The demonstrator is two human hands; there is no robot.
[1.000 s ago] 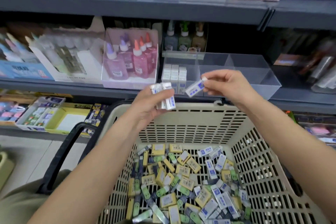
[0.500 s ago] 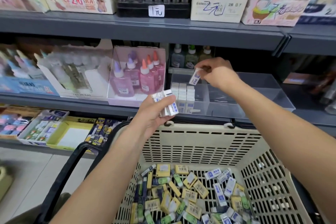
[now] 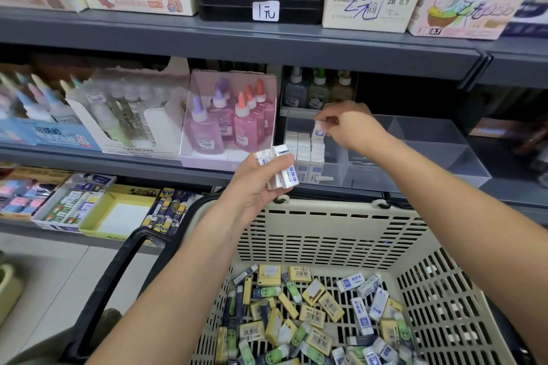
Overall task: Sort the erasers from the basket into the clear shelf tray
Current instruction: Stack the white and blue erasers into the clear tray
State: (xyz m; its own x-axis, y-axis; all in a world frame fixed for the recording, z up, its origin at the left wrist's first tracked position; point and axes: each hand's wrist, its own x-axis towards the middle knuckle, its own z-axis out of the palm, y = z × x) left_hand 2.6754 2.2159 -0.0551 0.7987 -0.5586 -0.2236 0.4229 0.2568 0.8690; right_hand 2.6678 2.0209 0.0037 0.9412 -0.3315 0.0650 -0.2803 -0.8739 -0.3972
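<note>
A beige basket (image 3: pixel 326 234) in front of me holds several loose erasers (image 3: pixel 320 314), white-and-blue, yellow and green. On the middle shelf stands the clear tray (image 3: pixel 430 157), with rows of white-and-blue erasers (image 3: pixel 305 154) standing in its left compartment. My right hand (image 3: pixel 347 124) is over that compartment, pinching one white-and-blue eraser (image 3: pixel 318 131) upright above the right-hand row. My left hand (image 3: pixel 261 181) hovers just above the basket's far rim, gripping a small stack of white-and-blue erasers (image 3: pixel 280 166).
Pink and purple glue bottles (image 3: pixel 228 124) in a clear box stand just left of the tray. Small bottles (image 3: pixel 317 89) sit behind it. The upper shelf edge (image 3: pixel 267 44) overhangs. The basket's black handle (image 3: pixel 118 281) hangs at left. Lower shelf boxes (image 3: pixel 89 207) hold more erasers.
My right hand has carried its eraser from beside my left hand up into the tray and down toward the right-hand row. The left hand has kept its stack, almost still.
</note>
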